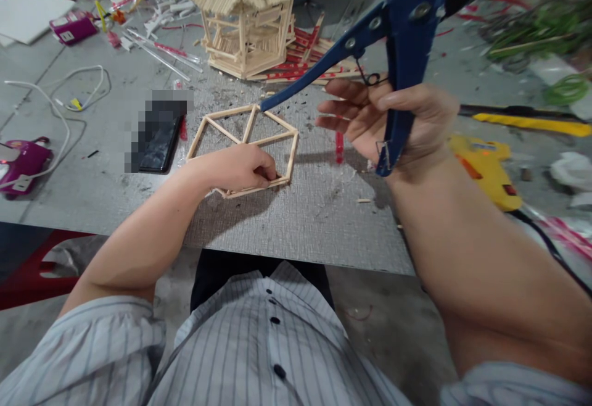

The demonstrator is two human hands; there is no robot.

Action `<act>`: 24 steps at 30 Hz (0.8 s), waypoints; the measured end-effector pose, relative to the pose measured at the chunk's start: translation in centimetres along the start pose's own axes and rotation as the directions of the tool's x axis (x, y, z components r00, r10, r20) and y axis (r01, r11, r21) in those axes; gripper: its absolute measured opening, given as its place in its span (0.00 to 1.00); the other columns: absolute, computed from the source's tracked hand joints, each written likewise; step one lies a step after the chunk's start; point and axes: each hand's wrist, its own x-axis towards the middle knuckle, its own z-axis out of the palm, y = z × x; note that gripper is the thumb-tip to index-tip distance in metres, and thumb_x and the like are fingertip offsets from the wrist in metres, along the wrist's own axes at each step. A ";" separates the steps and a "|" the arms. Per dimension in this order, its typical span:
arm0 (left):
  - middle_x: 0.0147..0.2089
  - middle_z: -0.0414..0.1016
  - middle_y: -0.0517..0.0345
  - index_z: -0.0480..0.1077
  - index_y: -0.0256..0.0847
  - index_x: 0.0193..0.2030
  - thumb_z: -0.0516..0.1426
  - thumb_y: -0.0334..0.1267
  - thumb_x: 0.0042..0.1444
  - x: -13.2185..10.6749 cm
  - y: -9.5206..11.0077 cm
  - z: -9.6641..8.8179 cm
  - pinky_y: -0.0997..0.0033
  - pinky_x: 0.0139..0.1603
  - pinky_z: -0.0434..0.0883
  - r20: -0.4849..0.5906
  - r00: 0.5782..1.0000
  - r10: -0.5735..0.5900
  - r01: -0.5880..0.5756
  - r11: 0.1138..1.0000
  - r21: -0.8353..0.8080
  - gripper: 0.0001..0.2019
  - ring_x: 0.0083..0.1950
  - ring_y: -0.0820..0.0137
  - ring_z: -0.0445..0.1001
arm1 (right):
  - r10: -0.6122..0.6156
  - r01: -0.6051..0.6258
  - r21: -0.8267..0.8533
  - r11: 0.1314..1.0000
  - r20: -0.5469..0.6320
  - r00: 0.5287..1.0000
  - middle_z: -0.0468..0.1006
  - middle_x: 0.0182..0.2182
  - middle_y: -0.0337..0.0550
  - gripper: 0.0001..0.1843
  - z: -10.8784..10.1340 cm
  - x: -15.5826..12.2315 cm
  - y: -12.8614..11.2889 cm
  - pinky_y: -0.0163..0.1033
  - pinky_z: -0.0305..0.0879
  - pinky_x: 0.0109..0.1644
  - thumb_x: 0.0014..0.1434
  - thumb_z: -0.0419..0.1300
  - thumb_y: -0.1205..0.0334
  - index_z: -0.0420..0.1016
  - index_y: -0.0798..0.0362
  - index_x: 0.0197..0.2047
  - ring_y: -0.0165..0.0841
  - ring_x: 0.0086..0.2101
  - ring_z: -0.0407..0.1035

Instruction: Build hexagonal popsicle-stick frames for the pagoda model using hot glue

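A flat hexagon frame of thin wooden sticks point(272, 139) lies on the grey table point(300, 221). My left hand point(243, 167) rests on its near edge, fingers curled and pinched on the frame's lower sticks. My right hand point(393, 122) is raised above the table to the right. Its thumb and palm clasp one handle of blue cutters point(398, 36), while the fingers stretch out loosely. The cutters' other handle points down-left, with its tip just above the frame's far corner.
A tall stick-built pagoda model point(245, 17) stands behind the frame on red-printed sticks. A dark phone point(157, 140) lies left, a yellow glue gun point(485, 171) right. White cable point(55, 116), magenta cases point(23, 162), green wire point(546, 29) and scraps lie around.
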 end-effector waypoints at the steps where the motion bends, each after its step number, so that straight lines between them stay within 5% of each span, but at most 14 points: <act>1: 0.38 0.81 0.59 0.79 0.39 0.43 0.55 0.33 0.52 0.0 -0.1 0.0 0.74 0.38 0.64 0.004 1.000 0.001 -0.001 1.000 -0.002 0.15 0.36 0.73 0.74 | 0.001 -0.001 -0.002 1.000 -0.001 1.000 0.84 0.36 0.28 0.05 0.0 0.0 0.0 0.56 0.65 0.61 0.33 0.62 0.58 0.68 0.44 0.15 0.46 0.49 0.77; 10: 0.37 0.80 0.60 0.78 0.39 0.43 0.54 0.31 0.50 0.0 -0.2 0.1 0.76 0.36 0.64 0.007 1.000 0.007 -0.008 1.000 0.017 0.15 0.35 0.75 0.73 | -0.018 0.017 0.023 1.000 0.020 1.000 0.84 0.36 0.28 0.08 -0.2 0.2 0.2 0.53 0.67 0.57 0.34 0.63 0.58 0.66 0.47 0.17 0.42 0.46 0.78; 18: 0.36 0.80 0.60 0.78 0.39 0.41 0.53 0.30 0.50 -0.1 0.2 -0.1 0.75 0.37 0.64 0.000 1.000 0.014 -0.014 0.999 0.032 0.15 0.34 0.74 0.72 | -0.012 0.013 0.048 0.999 -0.032 0.999 0.82 0.45 0.29 0.11 0.6 -0.5 -0.6 0.56 0.67 0.56 0.33 0.62 0.58 0.61 0.46 0.18 0.45 0.59 0.69; 24: 0.36 0.80 0.60 0.79 0.39 0.42 0.54 0.32 0.51 -0.2 0.3 -0.1 0.74 0.36 0.62 0.006 1.000 0.003 -0.004 0.999 0.037 0.15 0.34 0.74 0.72 | -0.067 0.072 0.076 0.994 -0.070 0.995 0.83 0.42 0.27 0.08 0.5 -0.3 -0.4 0.56 0.64 0.62 0.33 0.62 0.60 0.63 0.45 0.16 0.46 0.61 0.66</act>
